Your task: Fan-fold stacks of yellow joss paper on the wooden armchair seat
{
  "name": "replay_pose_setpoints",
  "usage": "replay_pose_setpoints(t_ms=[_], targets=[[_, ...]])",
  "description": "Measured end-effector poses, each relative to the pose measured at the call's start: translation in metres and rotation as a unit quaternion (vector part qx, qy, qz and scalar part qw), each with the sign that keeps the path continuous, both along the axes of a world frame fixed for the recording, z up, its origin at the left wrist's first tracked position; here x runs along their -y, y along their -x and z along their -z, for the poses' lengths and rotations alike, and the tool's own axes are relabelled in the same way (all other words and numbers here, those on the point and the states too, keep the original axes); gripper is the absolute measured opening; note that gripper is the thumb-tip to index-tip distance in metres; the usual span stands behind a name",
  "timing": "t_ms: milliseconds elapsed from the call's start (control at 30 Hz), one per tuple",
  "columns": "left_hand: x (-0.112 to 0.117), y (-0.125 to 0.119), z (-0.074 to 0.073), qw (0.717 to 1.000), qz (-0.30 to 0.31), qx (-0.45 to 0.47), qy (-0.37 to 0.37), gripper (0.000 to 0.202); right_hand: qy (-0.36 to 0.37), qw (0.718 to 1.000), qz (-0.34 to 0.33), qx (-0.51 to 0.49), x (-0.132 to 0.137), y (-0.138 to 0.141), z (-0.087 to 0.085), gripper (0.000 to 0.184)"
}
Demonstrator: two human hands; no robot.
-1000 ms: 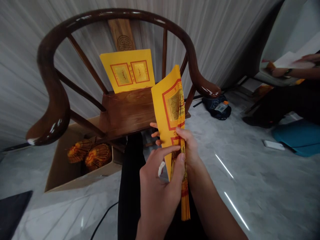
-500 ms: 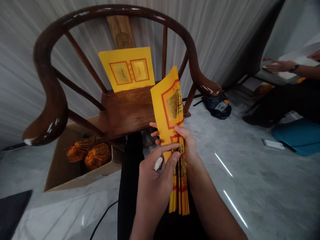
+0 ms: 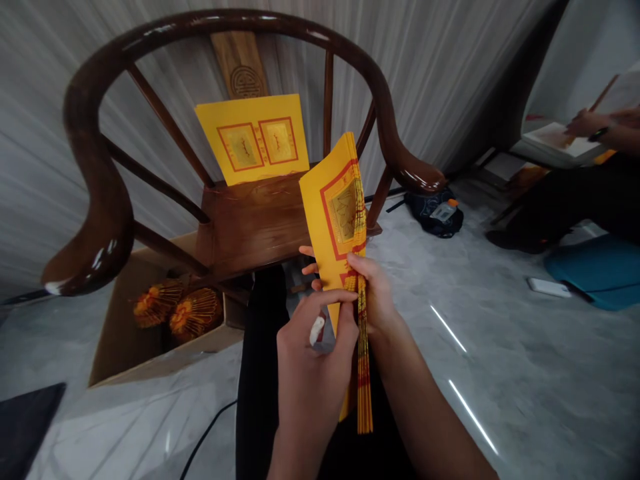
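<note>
A stack of yellow joss paper sheets [image 3: 327, 193], printed with red frames and gold panels, stands tilted over my lap. Its right side shows many folded edges. My right hand [image 3: 377, 290] grips the stack from the right, thumb on the near face and fingertips showing past the left edge. Lower down, my left hand [image 3: 315, 360] pinches some of the sheets between thumb and index finger. A small white thing [image 3: 317, 329] shows by its curled fingers; I cannot tell what it is. Below the hands the sheets hang down in a narrow bundle.
A wooden armchair [image 3: 255, 217] faces me, with another yellow sheet [image 3: 257, 140] propped on its seat. A cardboard box [image 3: 113, 340] beside it holds orange-red folded paper pieces [image 3: 195, 312]. On the right are a dark bag [image 3: 434, 213], a phone [image 3: 549, 287], a teal stool [image 3: 595, 270] and another person's hands [image 3: 593, 127].
My left thumb and index finger have drawn together on the sheets. The fanned lower ends now hang in a narrower bundle. The other person's hands at right have shifted.
</note>
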State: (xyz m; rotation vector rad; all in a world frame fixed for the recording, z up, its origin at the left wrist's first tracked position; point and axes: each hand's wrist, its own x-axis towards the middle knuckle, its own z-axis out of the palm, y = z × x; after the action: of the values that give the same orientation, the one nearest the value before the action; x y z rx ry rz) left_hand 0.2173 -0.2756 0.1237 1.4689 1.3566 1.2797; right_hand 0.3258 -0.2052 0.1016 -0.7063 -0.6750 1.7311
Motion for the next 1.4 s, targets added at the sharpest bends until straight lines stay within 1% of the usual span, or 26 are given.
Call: replay_pose_setpoints(t_ms=[100,300,467,633,733,867,933,1033,1100,1233,1400], targets=[[0.0001,0.0016,-0.0032,1.0,0.009,0.003,0.002,0.012,0.004,1.0,-0.01,-0.004,0.001,0.0002,-0.0011,0.057],[0.0,0.0043,-0.0076,0.999,0.03,0.022,0.012,0.011,-0.016,1.0,-0.01,0.006,0.0024,0.001,-0.003,0.054],[0.0011,0.0066,-0.005,0.998,0.043,0.03,0.026,0.011,-0.02,1.0,-0.009,0.015,0.0026,0.0007,-0.0027,0.055],[-0.0005,0.0078,-0.002,0.997,0.054,0.039,0.036,0.011,-0.002,1.0,-0.026,0.01,0.0032,-0.0009,0.0005,0.06],[-0.001,0.008,-0.001,0.996,0.061,0.048,0.035,0.011,-0.003,1.0,-0.023,0.003,0.0031,-0.001,0.0022,0.061],[0.0011,0.0077,-0.0005,0.997,0.046,0.054,0.013,0.006,-0.011,1.0,-0.026,0.002,0.0027,-0.0006,0.0039,0.058],[0.0023,0.0067,-0.0003,0.999,0.032,0.04,0.002,0.004,-0.009,0.999,-0.031,0.002,0.0027,-0.0006,0.0046,0.058],[0.0028,0.0044,0.0006,1.0,0.016,0.014,-0.007,0.008,-0.009,0.999,-0.035,-0.002,0.0026,-0.0005,0.0051,0.059],[0.003,0.0033,0.0012,1.0,0.011,0.012,-0.008,0.012,-0.007,0.999,-0.04,-0.01,0.0023,-0.0006,0.0054,0.061],[0.0045,0.0033,0.0002,1.0,0.018,0.011,-0.01,0.016,-0.003,0.999,-0.044,-0.019,0.0015,-0.0009,0.0053,0.066],[0.0041,0.0038,-0.0034,0.999,0.024,0.005,-0.021,0.017,0.004,0.999,-0.051,-0.017,0.0016,-0.0015,0.0049,0.067]])
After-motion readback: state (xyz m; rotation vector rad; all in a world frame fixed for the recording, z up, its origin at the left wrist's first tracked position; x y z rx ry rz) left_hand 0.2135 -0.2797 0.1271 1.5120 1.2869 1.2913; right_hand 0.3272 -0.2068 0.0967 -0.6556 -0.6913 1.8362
